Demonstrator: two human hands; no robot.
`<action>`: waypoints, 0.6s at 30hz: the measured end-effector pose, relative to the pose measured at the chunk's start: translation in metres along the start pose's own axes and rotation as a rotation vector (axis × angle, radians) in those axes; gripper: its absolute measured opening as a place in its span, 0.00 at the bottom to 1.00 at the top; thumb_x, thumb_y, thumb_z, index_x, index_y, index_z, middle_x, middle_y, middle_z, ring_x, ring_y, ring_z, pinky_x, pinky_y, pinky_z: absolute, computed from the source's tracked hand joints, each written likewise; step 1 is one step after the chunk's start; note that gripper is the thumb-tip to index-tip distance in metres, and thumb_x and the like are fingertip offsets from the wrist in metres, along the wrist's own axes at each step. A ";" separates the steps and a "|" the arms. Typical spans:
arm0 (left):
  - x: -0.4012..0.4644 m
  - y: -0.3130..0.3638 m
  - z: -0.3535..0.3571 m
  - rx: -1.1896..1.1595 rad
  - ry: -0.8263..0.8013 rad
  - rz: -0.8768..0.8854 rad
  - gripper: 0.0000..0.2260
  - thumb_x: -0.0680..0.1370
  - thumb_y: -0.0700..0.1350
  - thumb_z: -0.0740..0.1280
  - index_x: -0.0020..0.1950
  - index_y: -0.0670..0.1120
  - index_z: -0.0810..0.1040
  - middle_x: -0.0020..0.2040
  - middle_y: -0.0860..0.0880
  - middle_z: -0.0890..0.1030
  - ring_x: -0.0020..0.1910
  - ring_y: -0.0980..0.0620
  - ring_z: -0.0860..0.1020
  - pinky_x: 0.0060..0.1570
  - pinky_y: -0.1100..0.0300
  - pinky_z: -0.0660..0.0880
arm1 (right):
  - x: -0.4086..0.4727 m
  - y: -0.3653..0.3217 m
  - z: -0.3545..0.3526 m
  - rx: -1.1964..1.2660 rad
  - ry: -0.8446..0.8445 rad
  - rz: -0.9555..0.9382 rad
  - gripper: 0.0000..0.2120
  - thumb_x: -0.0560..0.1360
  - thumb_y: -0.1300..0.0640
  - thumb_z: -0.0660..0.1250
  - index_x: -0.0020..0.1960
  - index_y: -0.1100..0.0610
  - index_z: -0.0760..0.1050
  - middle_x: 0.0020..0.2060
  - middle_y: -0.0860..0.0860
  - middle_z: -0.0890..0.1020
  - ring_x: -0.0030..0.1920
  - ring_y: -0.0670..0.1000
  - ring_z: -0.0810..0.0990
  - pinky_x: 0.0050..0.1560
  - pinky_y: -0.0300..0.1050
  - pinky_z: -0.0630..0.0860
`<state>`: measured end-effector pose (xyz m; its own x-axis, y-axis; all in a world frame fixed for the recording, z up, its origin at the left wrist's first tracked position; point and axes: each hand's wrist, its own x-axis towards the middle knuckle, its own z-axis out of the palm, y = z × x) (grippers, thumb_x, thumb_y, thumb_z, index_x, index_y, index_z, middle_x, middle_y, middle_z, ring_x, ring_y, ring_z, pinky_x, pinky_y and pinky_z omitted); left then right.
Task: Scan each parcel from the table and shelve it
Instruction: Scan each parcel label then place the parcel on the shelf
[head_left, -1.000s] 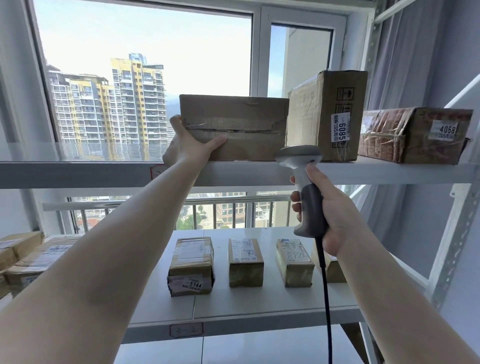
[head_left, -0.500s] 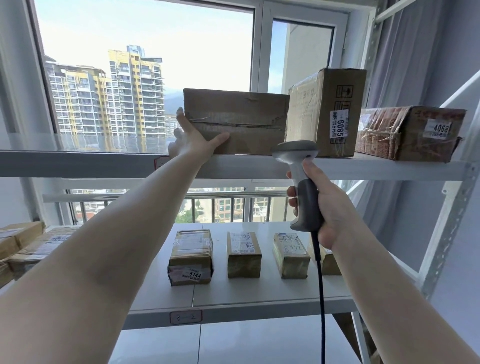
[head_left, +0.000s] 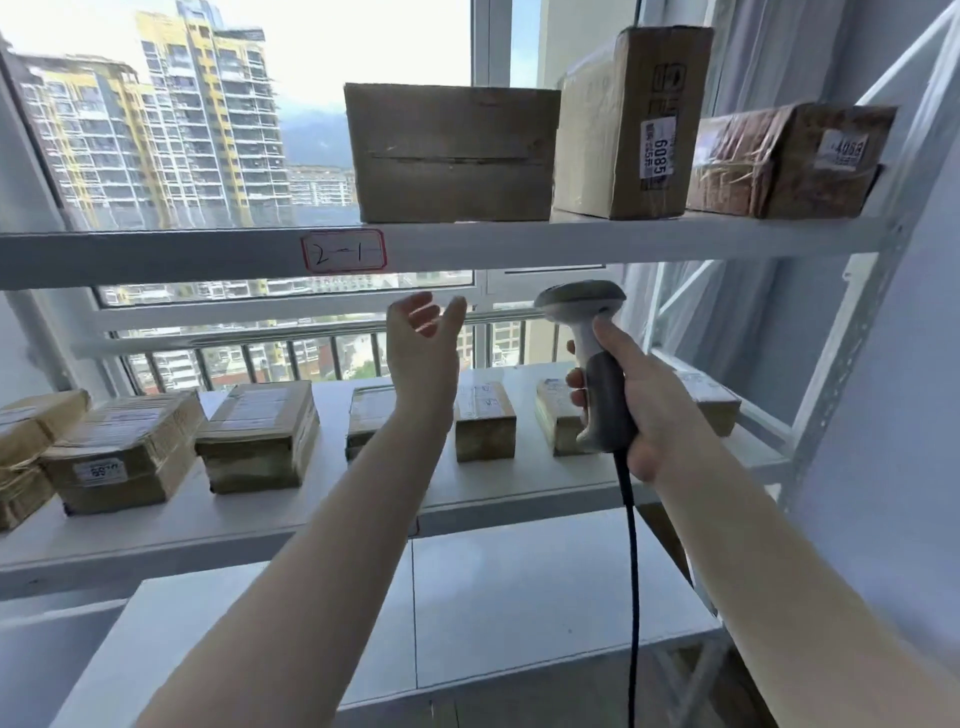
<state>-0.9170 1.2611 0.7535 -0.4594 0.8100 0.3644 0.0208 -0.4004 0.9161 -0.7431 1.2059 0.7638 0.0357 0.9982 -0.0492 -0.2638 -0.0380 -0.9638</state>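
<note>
A plain brown cardboard parcel (head_left: 451, 153) rests on the upper shelf (head_left: 519, 244), just right of a red-framed label "2-1" (head_left: 344, 251). My left hand (head_left: 423, 338) hangs below that shelf edge, fingers apart and empty, clear of the parcel. My right hand (head_left: 636, 395) grips a grey corded barcode scanner (head_left: 589, 353), its head pointing away from me.
Beside the plain parcel stand an upright box marked 6085 (head_left: 631, 124) and a taped box marked 4068 (head_left: 784, 158). Several small parcels (head_left: 260, 436) sit on the lower shelf (head_left: 218, 512). A slanted white frame upright (head_left: 852, 332) stands at the right, with a window behind.
My left hand let go of the plain parcel on the upper shelf and dropped below the shelf edge. The view shifted left, showing more of the lower shelf.
</note>
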 end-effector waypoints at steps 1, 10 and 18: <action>-0.015 -0.012 -0.001 -0.029 -0.034 -0.094 0.17 0.79 0.50 0.70 0.65 0.46 0.74 0.60 0.48 0.79 0.55 0.53 0.77 0.53 0.59 0.74 | -0.006 0.009 -0.005 -0.003 0.014 0.014 0.20 0.75 0.39 0.68 0.52 0.56 0.80 0.31 0.51 0.82 0.31 0.48 0.77 0.38 0.44 0.71; -0.149 -0.102 0.008 -0.180 -0.326 -0.743 0.11 0.80 0.50 0.68 0.57 0.44 0.78 0.52 0.47 0.83 0.53 0.50 0.81 0.53 0.57 0.76 | -0.094 0.114 -0.093 -0.048 0.309 0.218 0.19 0.76 0.40 0.66 0.50 0.56 0.81 0.30 0.52 0.82 0.28 0.47 0.77 0.39 0.44 0.71; -0.243 -0.146 0.031 -0.114 -0.515 -0.996 0.14 0.81 0.51 0.67 0.60 0.42 0.76 0.55 0.46 0.82 0.50 0.53 0.80 0.45 0.61 0.75 | -0.192 0.152 -0.187 0.060 0.619 0.331 0.20 0.79 0.40 0.62 0.53 0.57 0.79 0.31 0.51 0.78 0.28 0.46 0.75 0.26 0.37 0.69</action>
<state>-0.7811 1.1357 0.5364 0.1954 0.8602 -0.4710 -0.2442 0.5078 0.8261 -0.6099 0.9993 0.5781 0.4821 0.7234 -0.4943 -0.4078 -0.3141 -0.8574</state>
